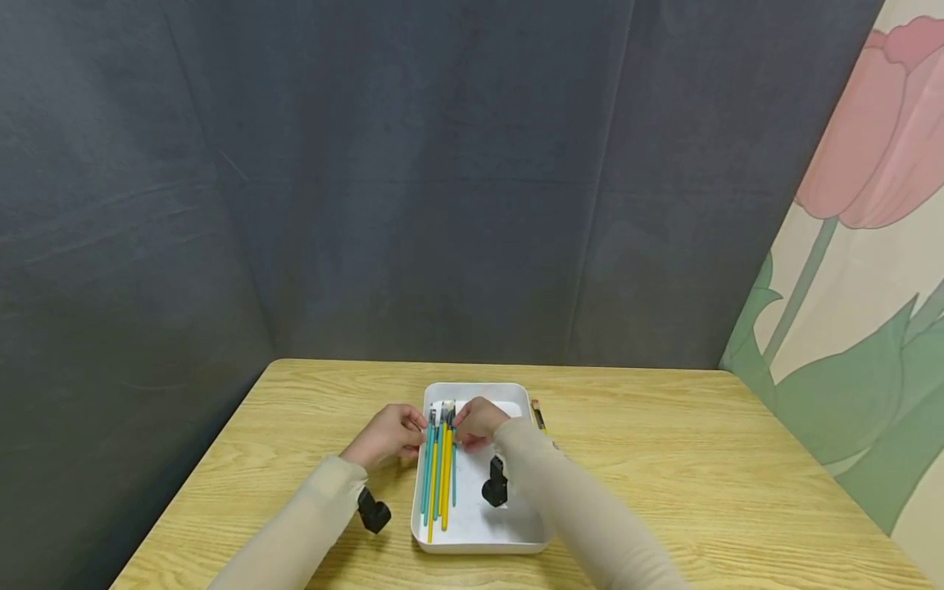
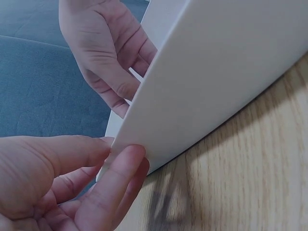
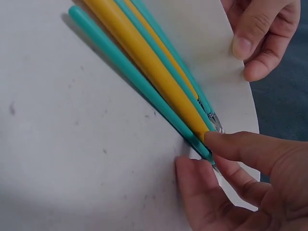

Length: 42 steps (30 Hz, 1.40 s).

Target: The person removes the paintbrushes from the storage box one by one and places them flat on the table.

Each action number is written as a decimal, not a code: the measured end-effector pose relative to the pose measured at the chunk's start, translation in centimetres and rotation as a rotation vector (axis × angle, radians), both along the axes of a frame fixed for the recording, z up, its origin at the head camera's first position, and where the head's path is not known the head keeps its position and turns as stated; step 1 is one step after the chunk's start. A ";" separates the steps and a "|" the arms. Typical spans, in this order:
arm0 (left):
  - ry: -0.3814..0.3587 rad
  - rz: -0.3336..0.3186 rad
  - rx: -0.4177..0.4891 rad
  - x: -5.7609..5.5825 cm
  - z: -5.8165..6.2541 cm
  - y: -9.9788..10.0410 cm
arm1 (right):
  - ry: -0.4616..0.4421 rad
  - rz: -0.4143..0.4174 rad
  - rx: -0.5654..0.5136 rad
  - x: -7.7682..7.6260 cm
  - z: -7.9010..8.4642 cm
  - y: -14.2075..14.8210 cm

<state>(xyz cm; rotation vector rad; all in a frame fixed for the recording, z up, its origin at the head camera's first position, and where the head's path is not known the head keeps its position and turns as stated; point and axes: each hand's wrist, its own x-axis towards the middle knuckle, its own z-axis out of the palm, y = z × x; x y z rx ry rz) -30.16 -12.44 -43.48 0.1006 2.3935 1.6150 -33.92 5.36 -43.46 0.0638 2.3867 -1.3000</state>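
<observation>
A white rectangular tray (image 1: 509, 528) lies on the table, with several teal and yellow paintbrushes lengthwise along its left side, bristles at the far end. My left hand (image 1: 391, 432) pinches the tray's left rim, thumb on the edge and fingers against the outer wall (image 2: 216, 72). Inside the tray, my right hand (image 1: 479, 419) is at the bristle end of the brushes. Its thumb touches the thick yellow paintbrush (image 3: 159, 79), and its fingers close round the end of the outermost teal paintbrush (image 3: 130, 82). The bristles are mostly hidden behind that hand in the right wrist view.
Another paintbrush (image 1: 539, 415) lies outside the tray along its right side, partly hidden by the right sleeve. Small dark specks mark the tray floor. A dark cloth (image 1: 442, 205) hangs behind the wooden table (image 1: 701, 475). Each wrist carries a black camera.
</observation>
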 end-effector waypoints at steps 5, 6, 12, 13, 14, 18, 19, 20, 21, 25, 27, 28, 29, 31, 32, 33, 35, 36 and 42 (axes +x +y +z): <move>-0.003 0.002 0.002 0.0 0.0 0.0 | -0.010 -0.033 -0.002 0.0 0.1 -0.4; -0.003 0.003 0.002 0.0 0.0 0.0 | -0.012 -0.038 0.001 0.0 0.2 -0.5; -0.001 0.009 0.006 -0.1 -0.3 0.1 | 0.013 -0.039 0.048 0.1 0.2 -0.7; 0.000 0.010 0.005 -0.1 -0.3 0.1 | 0.024 -0.033 0.055 0.1 0.2 -0.8; -0.001 0.011 0.006 -0.2 -0.3 0.1 | 0.031 -0.027 0.062 0.1 0.2 -0.8; -0.004 0.017 -0.002 -0.2 -0.2 0.0 | 0.059 0.006 0.093 0.3 0.2 -1.0; 0.000 0.014 -0.007 -0.2 -0.2 0.0 | 0.066 0.016 0.106 0.3 0.3 -1.1; -0.002 0.014 -0.007 -0.2 -0.2 0.0 | 0.069 0.024 0.123 0.3 0.3 -1.2; -0.002 0.014 -0.007 -0.2 -0.2 0.0 | 0.076 0.033 0.142 0.3 0.3 -1.2; 0.003 0.003 -0.005 -0.2 -0.1 0.1 | 0.092 0.060 0.228 0.1 0.2 -1.4; 0.002 0.003 -0.001 -0.2 -0.1 0.1 | 0.093 0.060 0.259 -0.1 0.1 -1.5; 0.003 0.003 -0.001 -0.2 -0.1 0.1 | 0.089 0.059 0.270 -0.1 0.1 -1.5; 0.004 0.004 -0.003 -0.2 -0.2 0.1 | 0.086 0.056 0.278 -0.2 0.1 -1.6; 0.007 0.006 -0.004 -0.2 -0.2 0.1 | 0.086 0.051 0.286 -0.3 0.1 -1.6; 0.004 0.008 -0.002 -0.2 -0.2 0.1 | 0.087 0.051 0.290 -0.3 0.1 -1.6; 0.003 0.009 -0.001 -0.2 -0.2 0.1 | 0.089 0.054 0.295 -0.4 0.2 -1.6; 0.001 0.012 0.000 -0.2 -0.2 0.1 | 0.098 0.064 0.298 -0.4 0.2 -1.5; 0.001 0.012 0.002 -0.2 -0.2 0.1 | 0.099 0.068 0.292 -0.5 0.2 -1.5; 0.002 0.010 0.003 -0.2 -0.1 0.2 | 0.070 0.060 0.206 -0.5 0.0 -0.8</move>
